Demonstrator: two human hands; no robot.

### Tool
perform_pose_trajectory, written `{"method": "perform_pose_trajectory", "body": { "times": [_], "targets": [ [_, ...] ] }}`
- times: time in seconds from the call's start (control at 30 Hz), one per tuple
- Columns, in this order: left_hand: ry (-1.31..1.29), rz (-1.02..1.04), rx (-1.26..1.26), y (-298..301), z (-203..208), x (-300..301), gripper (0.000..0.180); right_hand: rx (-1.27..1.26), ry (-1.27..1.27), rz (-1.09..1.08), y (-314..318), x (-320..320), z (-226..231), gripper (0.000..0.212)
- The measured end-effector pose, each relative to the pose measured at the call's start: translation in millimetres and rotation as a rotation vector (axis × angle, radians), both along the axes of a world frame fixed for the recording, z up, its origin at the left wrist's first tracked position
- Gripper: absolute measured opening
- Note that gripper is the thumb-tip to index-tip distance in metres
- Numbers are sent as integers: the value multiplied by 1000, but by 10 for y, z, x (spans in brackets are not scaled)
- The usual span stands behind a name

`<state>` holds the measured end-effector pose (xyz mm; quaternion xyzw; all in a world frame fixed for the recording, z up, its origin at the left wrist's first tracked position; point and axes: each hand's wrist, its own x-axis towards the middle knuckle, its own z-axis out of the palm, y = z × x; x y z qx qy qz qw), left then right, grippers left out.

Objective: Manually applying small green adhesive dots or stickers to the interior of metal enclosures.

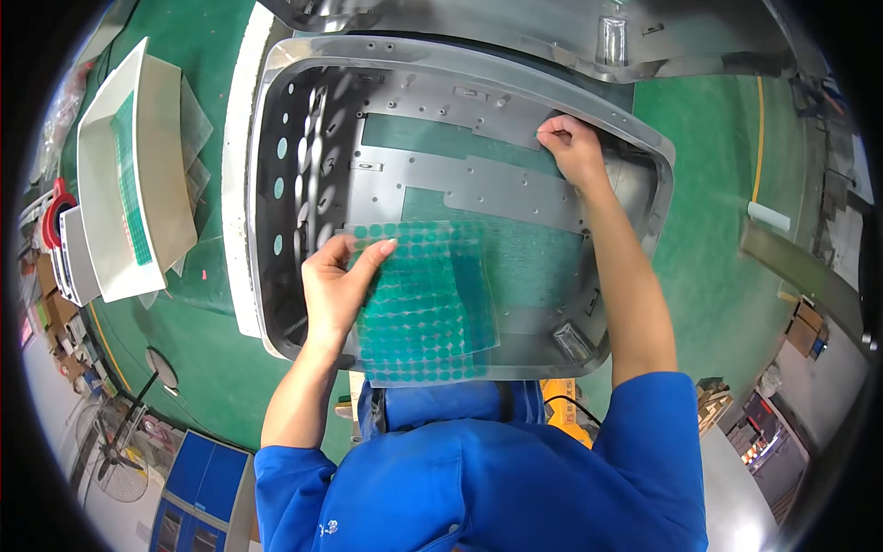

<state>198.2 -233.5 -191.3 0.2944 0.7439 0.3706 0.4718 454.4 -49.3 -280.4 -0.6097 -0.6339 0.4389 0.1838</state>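
A clear sheet of green round stickers (418, 313) hangs from my left hand (331, 281), pinched at its upper left between thumb and fingers. It looks like more than one sheet, overlapping at the right. Behind it lies a large grey metal housing (515, 179), a deep tray shape with rounded corners, cut-outs and small studs. Inside its far right part, my right hand (572, 147) is closed in a pinch above the inner metal plate. Whatever sits between those fingertips is too small to make out.
Another metal housing (681, 41) stands beyond the far rim. To the left is a white plastic bin (152, 166) with green sticker sheets inside. Round holes line the housing's left wall. A fan (115, 451) and a blue cabinet (207, 478) stand at the lower left.
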Motion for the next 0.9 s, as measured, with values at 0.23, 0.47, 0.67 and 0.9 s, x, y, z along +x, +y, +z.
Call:
{"method": "perform_pose_trajectory", "body": {
  "times": [0.23,0.47,0.67,0.9],
  "targets": [
    [-49,66,-5,21,50,4,16,-28,-176,158,114,21,-110,11],
    [-55,73,-17,6,-3,-11,16,-84,-227,235,177,32,-97,12],
    [-34,74,-23,25,25,16,16,-101,-236,235,174,21,-99,13],
    [-40,70,-29,31,11,24,15,-66,-255,232,175,29,-115,13]
  ]
}}
